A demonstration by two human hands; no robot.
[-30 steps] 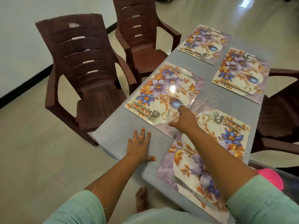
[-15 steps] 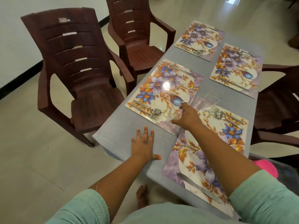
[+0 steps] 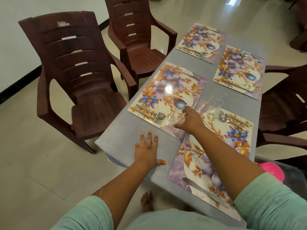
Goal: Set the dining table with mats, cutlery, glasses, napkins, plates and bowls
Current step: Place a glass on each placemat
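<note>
**Right now: one glass going onto the near-left mat**

I see my right hand (image 3: 191, 121) reached out over the near corner of the left-side floral mat (image 3: 167, 97), fingers curled round a clear glass (image 3: 177, 117) that sits at that mat's corner, just beside the spoon and fork (image 3: 155, 116) laid along its near edge. The glass is hard to read against the pattern; I cannot tell whether its base is touching the mat or held just above it. My left hand (image 3: 147, 151) lies flat on the grey tablecloth (image 3: 126, 135), fingers spread and thumb out to the side, near the table's corner and apart from any mat.

A second clear glass (image 3: 216, 103) stands upright at the far corner of the mat nearest me (image 3: 214, 156), close to that mat's own spoon and fork (image 3: 232, 119). A table knife (image 3: 206, 192) lies along the near end of the same mat.

Two more floral mats (image 3: 239, 72) sit further up the table, each with cutlery on it. Dark brown plastic chairs (image 3: 79, 77) stand beside the table on the left, and another is partly visible at the right. A pink round object (image 3: 272, 170) shows at the right edge, below the table end.
</note>
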